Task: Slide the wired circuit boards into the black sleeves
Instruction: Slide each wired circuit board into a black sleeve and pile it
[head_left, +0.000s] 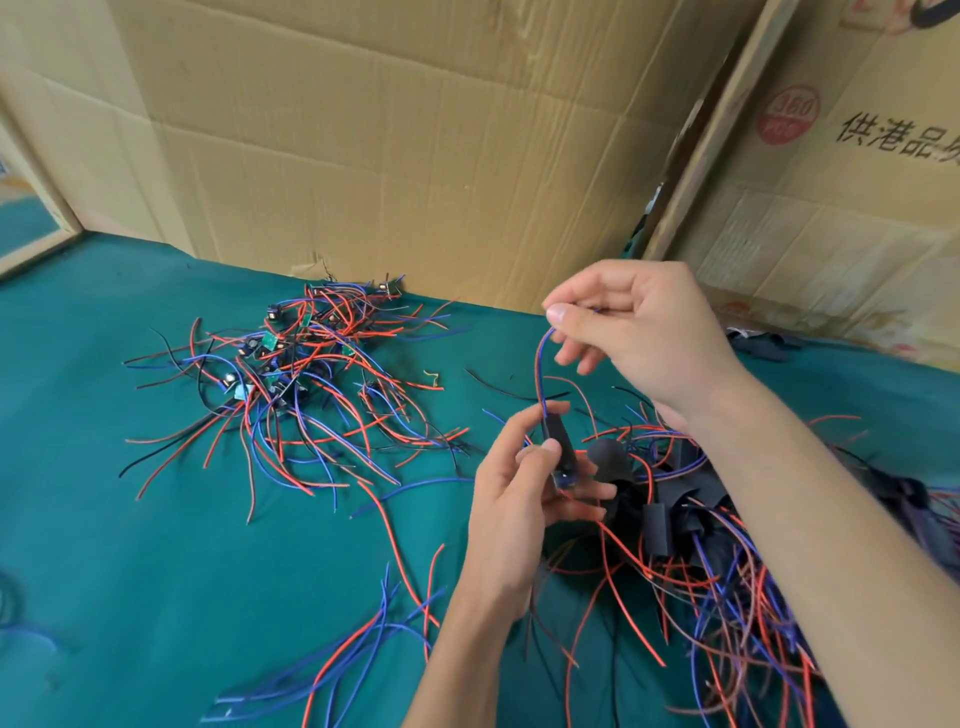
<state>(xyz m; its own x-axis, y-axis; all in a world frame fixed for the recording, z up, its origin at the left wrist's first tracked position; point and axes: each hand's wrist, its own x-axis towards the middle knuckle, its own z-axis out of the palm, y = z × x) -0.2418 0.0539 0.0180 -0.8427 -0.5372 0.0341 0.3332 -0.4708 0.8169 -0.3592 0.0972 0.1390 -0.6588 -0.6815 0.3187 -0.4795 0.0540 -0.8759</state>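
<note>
Nearby, tangled wired boards (291, 364) before cardboard sheets (415, 130).

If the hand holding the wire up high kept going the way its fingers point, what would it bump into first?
The right hand points leftward, so it would probably meet nothing nearby; the tangled pile of unsleeved boards lies that way, but lower on the cloth. Depth is uncertain.

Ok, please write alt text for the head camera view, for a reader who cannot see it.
A person's left hand holds a black sleeve while the right hand pinches the blue and red wires coming out of its top. On the green table, a pile of wired circuit boards lies to the left and a heap of black sleeves to the right, before cardboard boxes.
</note>
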